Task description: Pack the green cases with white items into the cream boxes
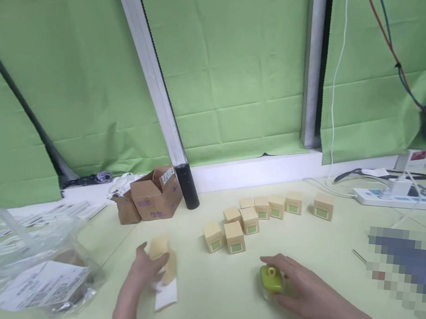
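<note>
On the left of the table, my left hand (pixel 148 269) has its fingers bent around a small tan box (pixel 169 267), slightly blurred. A white flap or paper (pixel 166 295) sticks out from the box's near end. To the right, my right hand (pixel 293 284) grips a small yellow-green object (pixel 272 278) with a ring-like mark on top, thumb on the near side and fingers on the far side. Between and beyond my hands stand several small tan boxes with green labels, among them one near box (pixel 234 238) and one at the far right (pixel 323 206).
An open brown carton (pixel 156 194) and a black cylinder (pixel 187 186) stand by the wall. A clear plastic bag with papers (pixel 43 284) lies at left. At right are a white power strip (pixel 402 200), cables and a thin rod (pixel 359 256).
</note>
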Motion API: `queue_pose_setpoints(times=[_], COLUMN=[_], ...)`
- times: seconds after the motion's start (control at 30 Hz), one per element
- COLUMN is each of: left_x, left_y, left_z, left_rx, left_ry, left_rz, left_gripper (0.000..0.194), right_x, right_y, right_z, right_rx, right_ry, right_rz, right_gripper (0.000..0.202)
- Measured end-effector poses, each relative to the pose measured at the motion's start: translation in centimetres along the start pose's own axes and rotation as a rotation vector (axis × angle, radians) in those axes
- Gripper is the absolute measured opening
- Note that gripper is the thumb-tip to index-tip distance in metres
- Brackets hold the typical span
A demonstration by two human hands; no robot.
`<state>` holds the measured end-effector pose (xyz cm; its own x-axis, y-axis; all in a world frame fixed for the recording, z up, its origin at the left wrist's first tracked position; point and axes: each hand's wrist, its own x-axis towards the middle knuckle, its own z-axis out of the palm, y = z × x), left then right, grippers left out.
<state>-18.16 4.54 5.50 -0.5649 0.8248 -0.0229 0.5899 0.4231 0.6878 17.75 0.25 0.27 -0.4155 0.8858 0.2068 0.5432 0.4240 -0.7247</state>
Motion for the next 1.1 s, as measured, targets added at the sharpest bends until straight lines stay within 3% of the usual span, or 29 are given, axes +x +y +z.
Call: queue_pose_setpoints(times=[0.07,0.13,0.2,0.23,0.3,0.43,0.57,0.7,0.9,1.1], left_x=[-1.4,-3.1,-5.1,-6.1,-8.1,-11.1,-12.7,-12.9,-12.6,-13.5], left_y=[1.4,3.5,5.6,6.5,7.7,7.8,6.2,5.4,5.8,5.7], left_z=[0.1,0.3,1.2,2.0,4.3,9.6,12.7,13.3,13.4,14.6], left_rx=[-0.126,-0.414,-0.653,-0.704,-0.776,-0.873,-0.739,-0.747,-0.899,-0.941], left_ry=[-0.075,-0.176,-0.398,-0.523,-0.657,-0.993,-1.198,-1.281,-1.117,-1.088], left_rz=[0.098,0.280,0.432,0.448,0.447,0.416,0.531,0.432,0.323,0.328], left_gripper=[0.082,0.087,0.080,0.074,0.068,0.069,0.054,0.051,0.051,0.053], right_x=[0.2,0.6,1.0,1.2,1.5,1.8,1.5,1.3,1.1,1.2], right_y=[-0.2,-0.4,-0.6,-0.6,-0.4,-0.5,-1.3,-1.5,-0.6,-0.4], right_z=[-0.2,-0.5,-0.9,-1.1,-1.5,-1.7,-1.7,-1.9,-2.3,-1.8], right_rx=[0.095,0.205,0.324,0.382,0.485,0.683,0.858,0.915,0.825,0.716], right_ry=[0.080,0.167,0.245,0.280,0.358,0.530,0.494,0.307,0.192,0.081], right_rz=[0.043,0.115,0.188,0.215,0.235,0.226,0.277,0.350,0.448,0.477], right_gripper=[0.047,0.045,0.047,0.049,0.054,0.055,0.054,0.045,0.036,0.036])
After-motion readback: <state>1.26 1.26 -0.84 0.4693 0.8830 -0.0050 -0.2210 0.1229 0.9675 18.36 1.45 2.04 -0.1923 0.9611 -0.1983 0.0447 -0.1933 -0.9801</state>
